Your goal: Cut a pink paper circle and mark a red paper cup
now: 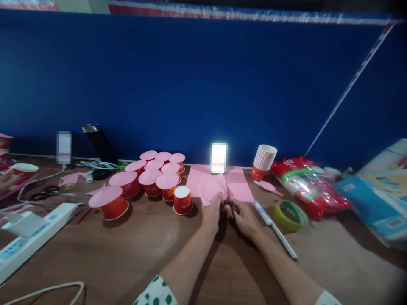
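A sheet of pink paper (pixel 239 186) with a circle outline on it lies in front of me. My left hand (pixel 211 214) grips the sheet's near edge between thumb and fingers. Dark-handled scissors (pixel 231 207) are held in my right hand (pixel 244 217), their blades pointing away from me at the paper beside the circle. To the left stand several upturned red paper cups (pixel 123 186) topped with pink paper discs (pixel 106 196). One upturned red cup (pixel 182 200) has no disc on it.
On the right are stacked paper cups (pixel 264 161), green tape (pixel 291 216), a white pen-like stick (pixel 276 231), a red plastic package (pixel 311 186) and a blue packet (pixel 365 203). At left are a power strip (pixel 34 237), black scissors (pixel 47 193), a dark flask (pixel 100 142) and another person's hand (pixel 8 181).
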Demonstrator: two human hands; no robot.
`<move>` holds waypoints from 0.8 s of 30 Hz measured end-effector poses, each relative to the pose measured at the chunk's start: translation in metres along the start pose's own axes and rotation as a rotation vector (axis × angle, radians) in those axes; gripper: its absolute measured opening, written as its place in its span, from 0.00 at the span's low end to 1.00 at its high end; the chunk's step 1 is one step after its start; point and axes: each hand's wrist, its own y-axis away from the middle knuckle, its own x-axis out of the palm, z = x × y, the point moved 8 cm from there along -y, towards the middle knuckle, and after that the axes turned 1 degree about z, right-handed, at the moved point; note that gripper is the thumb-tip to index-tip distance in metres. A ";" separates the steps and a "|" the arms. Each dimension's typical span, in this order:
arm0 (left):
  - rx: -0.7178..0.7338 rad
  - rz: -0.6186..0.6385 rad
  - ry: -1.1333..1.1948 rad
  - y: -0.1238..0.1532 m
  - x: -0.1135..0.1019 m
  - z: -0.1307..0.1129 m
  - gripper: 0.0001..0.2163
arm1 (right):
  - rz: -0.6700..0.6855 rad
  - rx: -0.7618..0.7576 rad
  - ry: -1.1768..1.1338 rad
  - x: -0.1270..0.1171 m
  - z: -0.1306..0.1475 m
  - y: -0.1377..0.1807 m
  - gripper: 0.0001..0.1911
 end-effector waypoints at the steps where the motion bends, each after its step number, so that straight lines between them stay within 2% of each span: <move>1: 0.004 -0.003 -0.004 0.000 0.000 -0.001 0.21 | -0.002 0.002 -0.001 0.000 0.000 0.000 0.13; 15: 0.001 -0.013 -0.037 0.005 0.001 -0.007 0.17 | 0.011 -0.002 0.000 0.001 0.001 0.000 0.14; 24: -0.016 -0.022 -0.027 0.003 0.000 -0.003 0.19 | 0.007 0.015 0.024 0.000 0.002 0.001 0.14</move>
